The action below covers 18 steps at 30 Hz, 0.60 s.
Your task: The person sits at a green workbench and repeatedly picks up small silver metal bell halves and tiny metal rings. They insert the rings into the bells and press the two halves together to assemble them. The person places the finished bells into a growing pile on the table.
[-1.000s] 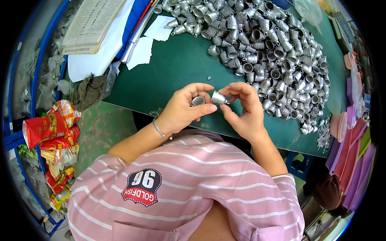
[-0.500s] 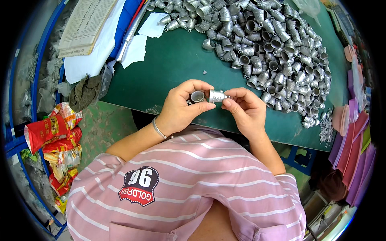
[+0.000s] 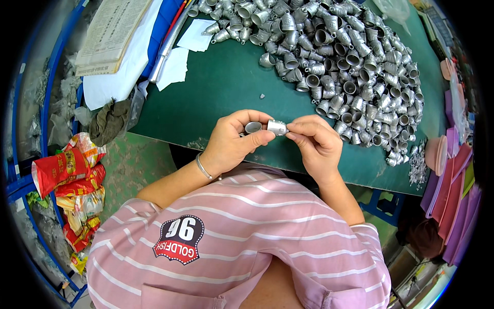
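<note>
Broadly, a green surface (image 3: 221, 92) fills the upper half of the head view, with the person's striped pink shirt (image 3: 242, 242) at 6 o'clock below it. Across the surface from 12 to 3 o'clock spreads a heap of small grey metal fittings (image 3: 339, 67), bell-shaped and open at one end, many lying on their sides. At 10 to 11 o'clock lie a printed booklet (image 3: 110, 33), white paper sheets (image 3: 175, 67) and a dark crumpled rag (image 3: 110, 121); red snack wrappers (image 3: 67, 172) sit off the surface at 9 o'clock, and pink and purple trays (image 3: 455, 170) stand at 3 o'clock.

Near the centre, just above the near edge of the surface, the two hands meet. The left hand (image 3: 231, 141) is curled closed, thumb and forefinger pinching a short ring-like fitting (image 3: 252, 127) whose open mouth faces the camera. The right hand (image 3: 316, 141) is likewise closed, fingertips gripping a second, bell-shaped fitting (image 3: 278, 127) held sideways. The two pieces sit side by side, touching or nearly so, between the thumbs; whether they are already engaged cannot be told.

Judged from this pose, the step in hand is the mating or checking of one fitting against the other. A next move would call for lining up the two along one axis and pressing or twisting them together with a steady pinch, since both are small, smooth and likely to slip.
</note>
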Each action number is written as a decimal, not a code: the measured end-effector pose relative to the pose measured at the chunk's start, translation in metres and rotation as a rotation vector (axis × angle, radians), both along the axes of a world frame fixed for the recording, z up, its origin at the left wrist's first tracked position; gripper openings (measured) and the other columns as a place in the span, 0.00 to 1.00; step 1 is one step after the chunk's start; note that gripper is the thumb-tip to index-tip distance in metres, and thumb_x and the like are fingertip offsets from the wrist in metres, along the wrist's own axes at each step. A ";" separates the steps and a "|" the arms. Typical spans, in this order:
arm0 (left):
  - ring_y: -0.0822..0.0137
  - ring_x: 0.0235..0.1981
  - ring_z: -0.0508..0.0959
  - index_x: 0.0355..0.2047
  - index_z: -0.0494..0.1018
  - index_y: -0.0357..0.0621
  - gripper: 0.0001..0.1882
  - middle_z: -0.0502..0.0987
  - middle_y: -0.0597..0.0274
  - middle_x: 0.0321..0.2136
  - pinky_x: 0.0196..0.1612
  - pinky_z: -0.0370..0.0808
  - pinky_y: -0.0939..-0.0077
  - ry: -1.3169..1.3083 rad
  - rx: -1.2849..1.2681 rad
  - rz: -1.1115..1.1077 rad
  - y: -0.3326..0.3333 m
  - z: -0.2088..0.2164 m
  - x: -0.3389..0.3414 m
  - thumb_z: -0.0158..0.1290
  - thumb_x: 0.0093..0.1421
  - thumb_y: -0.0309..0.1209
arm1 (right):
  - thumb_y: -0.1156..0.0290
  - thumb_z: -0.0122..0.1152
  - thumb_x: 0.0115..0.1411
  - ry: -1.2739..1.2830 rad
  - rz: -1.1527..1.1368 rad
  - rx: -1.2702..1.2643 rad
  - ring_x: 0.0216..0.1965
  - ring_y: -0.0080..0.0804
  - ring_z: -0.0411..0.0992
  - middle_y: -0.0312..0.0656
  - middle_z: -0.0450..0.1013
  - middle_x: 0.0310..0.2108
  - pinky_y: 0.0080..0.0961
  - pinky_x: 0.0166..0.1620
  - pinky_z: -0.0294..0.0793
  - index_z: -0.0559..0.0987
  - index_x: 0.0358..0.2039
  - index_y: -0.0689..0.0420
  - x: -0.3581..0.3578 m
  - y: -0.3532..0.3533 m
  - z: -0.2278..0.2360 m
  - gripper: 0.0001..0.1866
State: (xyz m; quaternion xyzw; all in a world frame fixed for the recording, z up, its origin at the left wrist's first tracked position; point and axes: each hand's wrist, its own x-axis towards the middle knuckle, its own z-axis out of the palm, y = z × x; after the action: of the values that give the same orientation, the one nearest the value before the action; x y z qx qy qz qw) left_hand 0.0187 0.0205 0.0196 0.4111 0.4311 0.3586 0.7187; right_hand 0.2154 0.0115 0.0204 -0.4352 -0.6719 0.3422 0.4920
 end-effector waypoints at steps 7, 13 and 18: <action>0.80 0.31 0.72 0.38 0.74 0.39 0.15 0.75 0.68 0.32 0.35 0.70 0.85 0.135 0.304 0.056 -0.002 -0.003 0.003 0.62 0.48 0.23 | 0.83 0.54 0.57 0.408 -0.024 -0.380 0.34 0.24 0.72 0.41 0.73 0.31 0.19 0.34 0.72 0.78 0.33 0.64 -0.007 -0.002 0.004 0.05; 0.77 0.33 0.73 0.37 0.73 0.39 0.16 0.75 0.66 0.33 0.38 0.71 0.82 0.126 0.394 0.079 -0.003 -0.005 0.004 0.62 0.46 0.21 | 0.78 0.60 0.56 0.162 0.078 -0.391 0.32 0.22 0.71 0.40 0.73 0.32 0.17 0.36 0.72 0.78 0.37 0.65 -0.001 -0.006 0.006 0.08; 0.73 0.37 0.74 0.37 0.73 0.40 0.18 0.73 0.64 0.35 0.41 0.71 0.81 0.237 0.517 0.025 -0.003 0.000 0.000 0.64 0.45 0.20 | 0.83 0.62 0.52 0.350 0.118 -0.283 0.35 0.27 0.73 0.43 0.74 0.34 0.21 0.41 0.75 0.77 0.36 0.65 -0.005 -0.006 -0.004 0.10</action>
State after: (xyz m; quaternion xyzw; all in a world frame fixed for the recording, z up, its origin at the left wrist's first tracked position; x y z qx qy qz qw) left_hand 0.0191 0.0175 0.0196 0.6145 0.4115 0.4151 0.5298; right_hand 0.2102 0.0050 0.0167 -0.3939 -0.5460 0.5316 0.5140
